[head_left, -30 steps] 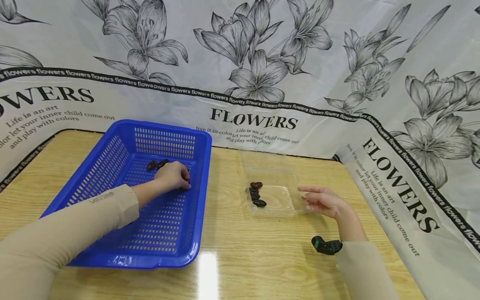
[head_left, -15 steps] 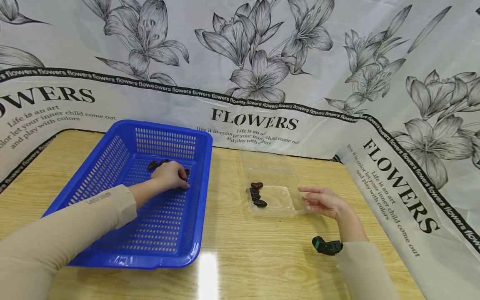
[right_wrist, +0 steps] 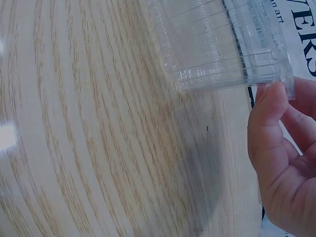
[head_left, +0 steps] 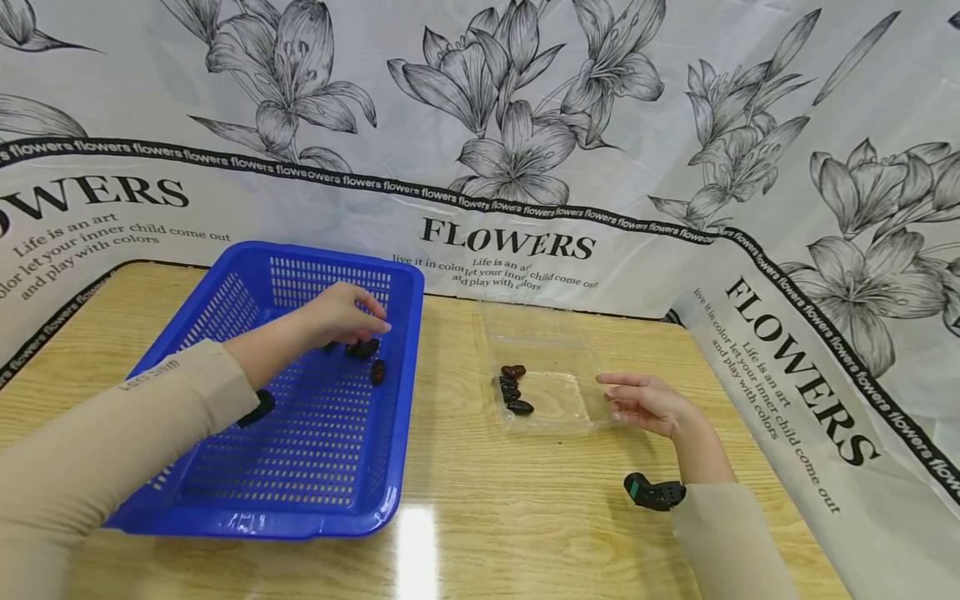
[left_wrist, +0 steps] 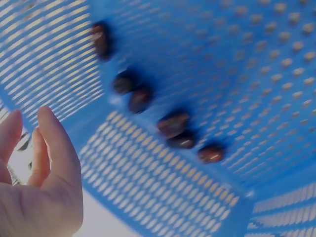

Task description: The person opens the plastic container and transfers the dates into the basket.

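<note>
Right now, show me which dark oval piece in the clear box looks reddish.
The oval piece topmost in the clear box in the head view: it looks reddish-brown, while the other pieces look nearly black.

The cloth [head_left: 420,133] reads "FLOWERS" and "Life is an art".

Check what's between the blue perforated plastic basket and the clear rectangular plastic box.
Head view: only bare light-wood tabletop shows between basket and box.
</note>
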A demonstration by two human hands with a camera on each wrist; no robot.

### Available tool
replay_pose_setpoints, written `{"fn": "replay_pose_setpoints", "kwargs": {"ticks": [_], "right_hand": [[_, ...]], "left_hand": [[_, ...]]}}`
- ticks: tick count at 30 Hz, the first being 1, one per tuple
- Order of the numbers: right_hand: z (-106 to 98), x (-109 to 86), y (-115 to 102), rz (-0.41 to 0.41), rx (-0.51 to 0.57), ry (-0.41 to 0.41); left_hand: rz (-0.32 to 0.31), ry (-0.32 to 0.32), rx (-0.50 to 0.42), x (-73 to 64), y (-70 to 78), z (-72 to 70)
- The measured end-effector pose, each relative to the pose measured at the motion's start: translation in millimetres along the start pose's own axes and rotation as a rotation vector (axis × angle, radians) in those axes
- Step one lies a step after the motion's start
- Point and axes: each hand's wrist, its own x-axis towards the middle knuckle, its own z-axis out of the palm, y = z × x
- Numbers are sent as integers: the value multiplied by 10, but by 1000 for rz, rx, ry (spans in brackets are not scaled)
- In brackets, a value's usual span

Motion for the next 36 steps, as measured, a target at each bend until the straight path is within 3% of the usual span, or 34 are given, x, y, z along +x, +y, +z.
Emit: {"fn": "replay_pose_setpoints", "kwargs": {"ticks": [7,13,23,32,36], "right_hand": [[10,-12,-10,3,4,-1],[3,-35,-10,7,-2,6],[2,-12,-6,-2,-8,7],[-17,-2,8,-15,2,-14],[-19,4,17,-14,5,-19]], "left_hand": [[-21,-73,-120,-43,400,-43],[26,-128,-128,-15,624,124],[81,-306,65,28,859,608],[224,-336,221,141,1045,943],[240,-358,286,196,1130,1040]]}}
